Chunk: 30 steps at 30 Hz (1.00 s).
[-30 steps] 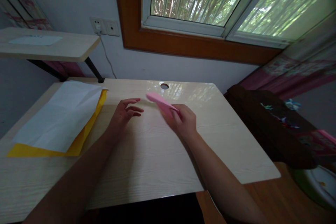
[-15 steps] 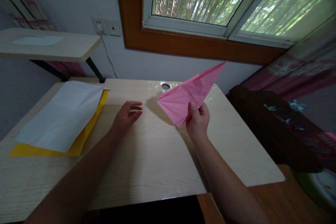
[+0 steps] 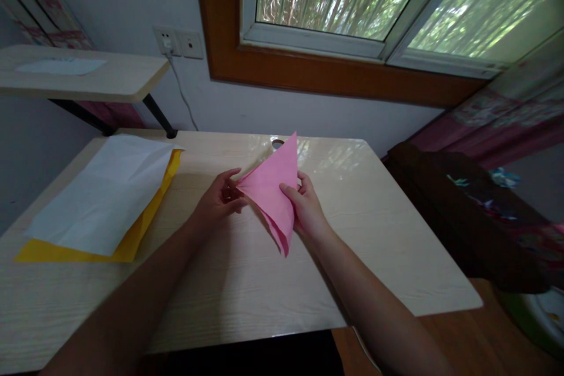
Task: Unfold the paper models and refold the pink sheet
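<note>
A folded sheet of pink paper (image 3: 271, 182) is held up over the desk, creased into a pointed, roughly triangular shape with loose layers parting along its lower edge. My right hand (image 3: 306, 202) grips it from the right, thumb on the near face and fingers behind, mostly hidden. At the paper's left corner is my left hand (image 3: 222, 197), its thumb and fingers spread around the tip. Whether a fingertip touches that corner I cannot tell.
White paper (image 3: 106, 188) lies over a yellow sheet (image 3: 127, 249) on the left of the desk (image 3: 374, 247). A raised shelf (image 3: 127, 73) stands behind them. There is a cable hole (image 3: 277, 144) at the back edge, below a window (image 3: 326, 0).
My right hand has brought the pink paper left and turned it, so another face shows and its left corner meets my left hand's space. The left hand has shifted slightly right.
</note>
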{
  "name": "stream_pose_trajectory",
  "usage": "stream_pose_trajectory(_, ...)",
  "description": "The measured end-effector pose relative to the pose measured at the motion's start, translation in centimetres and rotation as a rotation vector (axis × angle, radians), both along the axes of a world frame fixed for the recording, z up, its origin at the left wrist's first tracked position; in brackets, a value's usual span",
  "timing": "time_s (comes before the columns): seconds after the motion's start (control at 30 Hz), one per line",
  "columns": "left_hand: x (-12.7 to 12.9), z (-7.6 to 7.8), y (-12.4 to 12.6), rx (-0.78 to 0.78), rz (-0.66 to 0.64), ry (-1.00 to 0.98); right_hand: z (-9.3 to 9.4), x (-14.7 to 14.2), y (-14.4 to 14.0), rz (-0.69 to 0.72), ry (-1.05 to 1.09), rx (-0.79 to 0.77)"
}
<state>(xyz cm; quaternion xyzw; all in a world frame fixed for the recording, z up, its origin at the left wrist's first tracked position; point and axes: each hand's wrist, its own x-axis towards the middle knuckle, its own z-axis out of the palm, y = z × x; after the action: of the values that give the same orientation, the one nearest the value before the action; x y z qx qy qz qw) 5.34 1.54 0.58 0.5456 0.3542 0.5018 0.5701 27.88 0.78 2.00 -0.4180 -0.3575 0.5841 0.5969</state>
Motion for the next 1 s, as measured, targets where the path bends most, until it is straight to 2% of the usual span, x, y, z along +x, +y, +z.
stream_pose_trajectory(0.17,-0.3,-0.3,0.5,-0.046,0.099,0.032,-0.4,-0.4,-0.1,0.072,-0.002,0.066)
stream_pose_trajectory(0.33,-0.2,-0.1,0.4,-0.106,-0.021,-0.04,-0.8,-0.4,0.0,0.095,-0.038,0.08)
stream_pose_trajectory(0.43,-0.2,0.0,0.2,-0.104,-0.034,-0.071,-1.1,-0.3,0.1,0.101,-0.072,0.081)
stream_pose_trajectory(0.7,-0.5,0.4,0.2,-0.109,0.083,0.071,-1.7,-0.3,0.1,0.213,-0.161,0.114)
stream_pose_trajectory(0.87,-0.6,0.3,0.5,-0.094,0.166,0.179,-2.0,0.2,0.4,0.135,-0.273,0.152)
stream_pose_trajectory(1.0,-0.7,0.1,0.4,-0.069,0.161,0.225,-1.7,1.1,0.5,-0.072,-0.565,0.325)
